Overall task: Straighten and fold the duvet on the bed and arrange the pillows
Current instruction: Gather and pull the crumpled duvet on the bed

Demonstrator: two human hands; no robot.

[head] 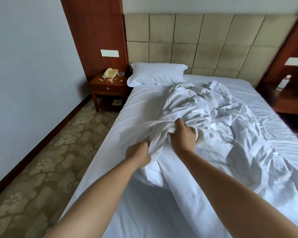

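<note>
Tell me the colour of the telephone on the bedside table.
Cream, or pale beige; the telephone shows in the head view.

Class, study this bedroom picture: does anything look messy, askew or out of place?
Yes. The duvet lies crumpled in a heap across the bed, with both hands gripping its near end. Only one pillow shows, at the left of the headboard. Small coloured bits are scattered on the nightstand beside the phone.

Pale grey-blue wall point(29, 57) at left; floral-patterned carpet point(46, 160); padded beige panelled headboard point(205, 43) framed by red-brown wood panelling point(93, 31); wooden nightstand point(108, 88) with one drawer, bearing a cream telephone point(110, 73) and a glass ashtray point(121, 73); soft daylight
</note>
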